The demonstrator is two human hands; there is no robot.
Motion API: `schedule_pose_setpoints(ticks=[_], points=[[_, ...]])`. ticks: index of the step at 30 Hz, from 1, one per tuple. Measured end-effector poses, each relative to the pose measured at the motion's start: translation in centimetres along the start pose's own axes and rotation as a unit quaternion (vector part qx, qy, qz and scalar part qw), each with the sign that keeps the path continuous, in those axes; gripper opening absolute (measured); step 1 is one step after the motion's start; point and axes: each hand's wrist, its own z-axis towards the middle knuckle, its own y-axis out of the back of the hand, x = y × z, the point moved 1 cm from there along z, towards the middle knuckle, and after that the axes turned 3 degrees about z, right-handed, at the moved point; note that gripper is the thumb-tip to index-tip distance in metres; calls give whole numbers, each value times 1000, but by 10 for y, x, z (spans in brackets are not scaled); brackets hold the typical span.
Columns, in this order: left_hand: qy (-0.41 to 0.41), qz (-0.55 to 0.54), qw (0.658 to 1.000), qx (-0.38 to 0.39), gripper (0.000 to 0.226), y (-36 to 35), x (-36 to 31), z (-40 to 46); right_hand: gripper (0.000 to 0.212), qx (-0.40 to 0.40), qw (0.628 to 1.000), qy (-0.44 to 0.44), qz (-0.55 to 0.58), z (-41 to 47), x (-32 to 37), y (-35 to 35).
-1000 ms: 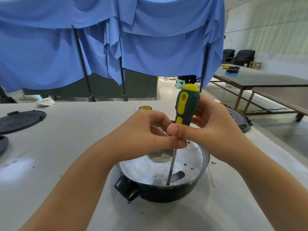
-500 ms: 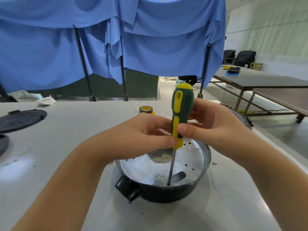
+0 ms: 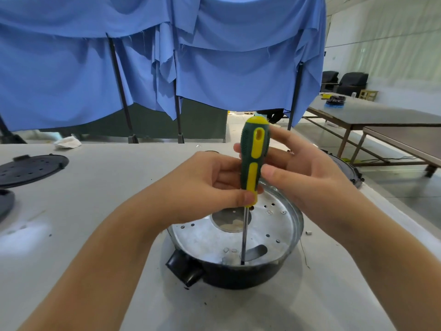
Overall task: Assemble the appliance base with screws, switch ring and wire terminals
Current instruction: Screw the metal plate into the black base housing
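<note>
The round appliance base [image 3: 238, 273] stands in front of me on the white table, a black shell with a silver metal plate [image 3: 202, 237] inside and a black stub at its near left. A green and yellow screwdriver [image 3: 253, 161] stands upright over it, its thin shaft reaching down to the plate's near edge beside an oval slot. My left hand [image 3: 205, 187] pinches the lower part of the handle between thumb and fingers. My right hand [image 3: 305, 177] holds the handle from the right, thumb on its front and fingers behind it. The screw under the tip is hidden.
A black perforated round cover [image 3: 31, 167] lies at the far left, with another dark part [image 3: 4, 201] at the left edge. A second round appliance part [image 3: 348, 168] sits behind my right hand. A small loose screw [image 3: 308, 233] lies right of the base. Blue cloth hangs behind the table.
The screwdriver handle has swung from a rightward tilt to upright, and it has turned between my fingers. Both hands stayed on it over the base.
</note>
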Motion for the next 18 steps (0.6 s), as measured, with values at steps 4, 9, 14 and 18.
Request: schedule_pose_setpoints(ticks=[4, 9, 14, 18], points=[[7, -6, 1000, 17, 33, -4, 1, 1, 51, -9, 999, 9, -45, 0, 0, 0], [6, 33, 999, 37, 23, -7, -1, -1, 46, -26, 995, 32, -91, -1, 5, -3], [-6, 109, 993, -44, 37, -12, -1, 3, 51, -60, 992, 46, -104, -2, 1, -7], [-16, 74, 997, -28, 25, -9, -1, 1, 53, -55, 993, 32, -96, -1, 0, -6]])
